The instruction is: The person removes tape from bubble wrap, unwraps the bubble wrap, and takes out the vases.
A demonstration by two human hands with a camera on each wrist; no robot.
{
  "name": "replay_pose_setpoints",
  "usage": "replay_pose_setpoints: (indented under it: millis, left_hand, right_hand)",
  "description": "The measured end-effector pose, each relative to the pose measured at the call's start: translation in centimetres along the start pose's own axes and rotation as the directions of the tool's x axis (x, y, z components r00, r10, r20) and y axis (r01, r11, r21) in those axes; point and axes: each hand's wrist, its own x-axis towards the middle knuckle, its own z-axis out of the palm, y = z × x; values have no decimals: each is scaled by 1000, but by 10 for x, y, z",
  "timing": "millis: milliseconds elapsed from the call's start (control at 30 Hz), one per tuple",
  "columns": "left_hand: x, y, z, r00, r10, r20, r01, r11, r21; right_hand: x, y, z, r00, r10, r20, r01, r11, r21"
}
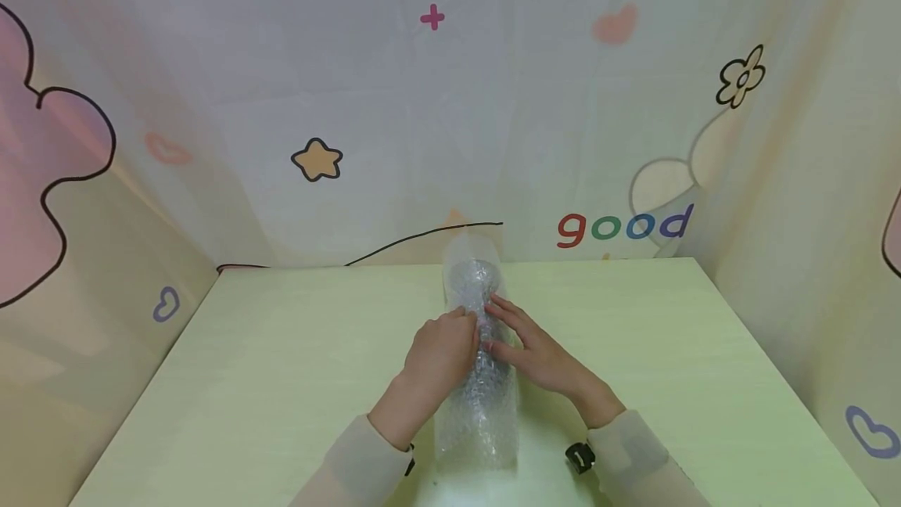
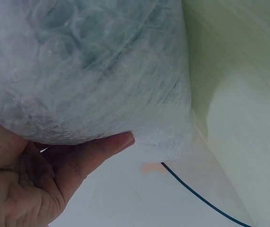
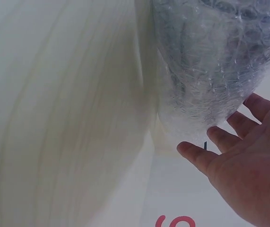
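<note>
Bubble-wrapped bundle is lying along the table's 12-to-6 o'clock line, left hand grasping its 9 o'clock side, right hand only touching 3 o'clock, fingers straight, so uneven holding is possibly risking unrolling.

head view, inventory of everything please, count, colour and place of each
Bubble-wrapped bundle: 1, clear over grey, mid-table
Table: 1, pale green, below hands
Backdrop cloth: count unclear, pale, back and sides
Lettering "good": 1, multicoloured, back right
Star: 1, orange, back left
Plus sign: 1, magenta, top centre
Flower: 1, cream, upper right
Outline hearts: 2, purple, lower left and right
Plain hearts: 2, pink, left and upper right
Outlined shapes: 2, pink, left and right edges
Other prints: several, pale or black, back
Wrist devices: 2, black, at wrists
Sleeves: 2, white, bottom
Left hand: 1, bare, touching bundle's left
Right hand: 1, bare, touching bundle's right
</note>
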Motion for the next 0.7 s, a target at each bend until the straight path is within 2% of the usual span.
replay_pose_setpoints:
  millis: [300,700]
  left_hand:
    - [-1,-1,2,999,25,-46,-24,1000,16]
    - [-2,-2,3,997,24,-70,-22,1000,20]
  right_hand:
    - [1,-2,0,1000,-1,1,1,1000,3]
    - [2,-2,0,1000,15,14,-15,1000,9]
